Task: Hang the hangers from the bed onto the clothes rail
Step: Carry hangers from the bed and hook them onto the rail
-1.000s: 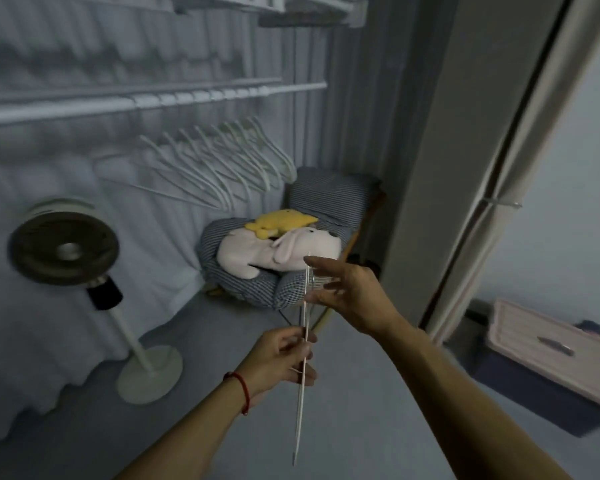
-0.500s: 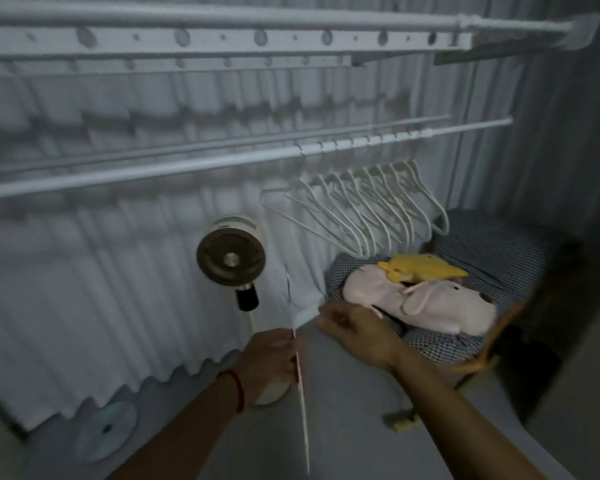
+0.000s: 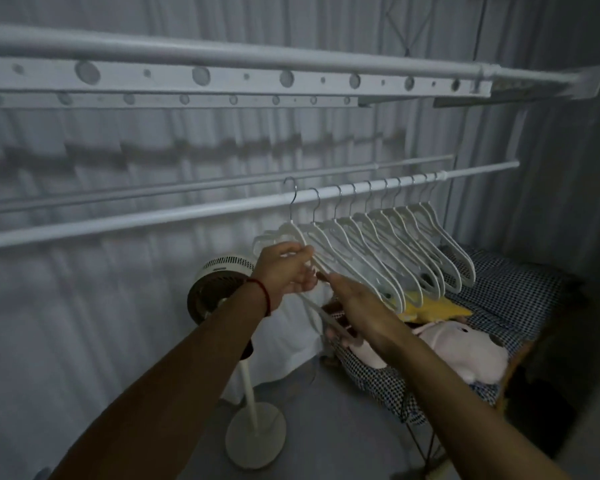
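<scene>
A white clothes rail [image 3: 153, 216] runs across in front of the grey curtain. Several white hangers [image 3: 406, 247] hang in a row on its right part. My left hand [image 3: 286, 268] grips one more white hanger [image 3: 274, 237] just left of that row. Its metal hook [image 3: 290, 190] stands up at the rail, the top of the hook a little above it. My right hand [image 3: 355, 306] lies over the hanger's lower arm with its fingers stretched towards the left hand. The bed is out of view.
A standing fan [image 3: 215, 289] on a round base [image 3: 255, 436] stands below my hands. At the right, a chair with a checked cushion [image 3: 506, 289] carries a pink plush dog [image 3: 465, 348] and a yellow toy [image 3: 433, 308]. A drying rack [image 3: 222, 77] hangs overhead.
Both hands have gone up from waist height to the rail with the hanger. The view has swung left and upward, closer to the hung row.
</scene>
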`<control>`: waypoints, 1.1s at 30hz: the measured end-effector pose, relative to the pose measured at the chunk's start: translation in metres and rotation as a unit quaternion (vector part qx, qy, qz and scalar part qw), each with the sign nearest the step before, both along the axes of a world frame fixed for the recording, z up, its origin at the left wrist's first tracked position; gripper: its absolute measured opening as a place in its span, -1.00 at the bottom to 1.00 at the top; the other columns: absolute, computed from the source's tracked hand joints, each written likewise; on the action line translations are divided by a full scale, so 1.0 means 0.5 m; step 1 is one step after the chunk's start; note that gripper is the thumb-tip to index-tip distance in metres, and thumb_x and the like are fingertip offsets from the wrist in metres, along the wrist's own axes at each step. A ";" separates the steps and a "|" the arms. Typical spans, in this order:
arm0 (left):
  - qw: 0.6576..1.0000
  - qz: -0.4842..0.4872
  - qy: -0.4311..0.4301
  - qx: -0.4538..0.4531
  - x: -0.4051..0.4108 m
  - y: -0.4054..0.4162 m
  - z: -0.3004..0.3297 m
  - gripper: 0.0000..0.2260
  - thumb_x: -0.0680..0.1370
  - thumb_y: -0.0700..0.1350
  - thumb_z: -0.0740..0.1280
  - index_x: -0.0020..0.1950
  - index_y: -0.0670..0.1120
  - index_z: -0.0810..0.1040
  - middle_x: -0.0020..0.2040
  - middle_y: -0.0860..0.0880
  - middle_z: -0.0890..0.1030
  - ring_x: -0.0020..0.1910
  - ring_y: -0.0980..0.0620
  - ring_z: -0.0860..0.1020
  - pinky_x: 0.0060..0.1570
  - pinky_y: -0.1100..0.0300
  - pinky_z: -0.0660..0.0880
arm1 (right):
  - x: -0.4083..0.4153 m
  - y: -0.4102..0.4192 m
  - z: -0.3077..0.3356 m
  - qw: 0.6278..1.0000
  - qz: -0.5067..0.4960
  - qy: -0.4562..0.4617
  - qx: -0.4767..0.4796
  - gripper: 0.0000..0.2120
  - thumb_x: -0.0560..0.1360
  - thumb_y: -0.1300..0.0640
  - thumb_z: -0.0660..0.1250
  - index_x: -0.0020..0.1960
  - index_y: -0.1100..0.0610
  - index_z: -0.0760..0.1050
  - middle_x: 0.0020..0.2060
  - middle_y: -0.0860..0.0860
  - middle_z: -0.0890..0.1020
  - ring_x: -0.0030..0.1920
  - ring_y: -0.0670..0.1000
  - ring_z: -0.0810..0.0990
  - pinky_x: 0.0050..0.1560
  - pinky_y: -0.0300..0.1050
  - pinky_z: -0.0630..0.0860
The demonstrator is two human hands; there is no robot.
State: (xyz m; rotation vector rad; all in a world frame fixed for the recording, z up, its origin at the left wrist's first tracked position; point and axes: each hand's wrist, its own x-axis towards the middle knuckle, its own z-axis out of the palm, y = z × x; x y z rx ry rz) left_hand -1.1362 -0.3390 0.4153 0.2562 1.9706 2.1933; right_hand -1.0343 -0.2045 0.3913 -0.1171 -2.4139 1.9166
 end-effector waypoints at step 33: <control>0.844 0.012 0.472 -0.255 0.300 0.163 -0.142 -0.73 0.44 -0.22 0.38 0.13 -0.11 0.55 0.04 -0.14 0.61 0.00 -0.17 0.57 0.03 -0.06 0.54 | 0.456 0.201 -0.170 0.944 -0.304 -0.115 0.054 -0.61 0.69 -0.09 0.13 0.20 0.17 0.59 -0.02 0.12 0.71 -0.07 0.17 0.73 0.00 0.13 0.67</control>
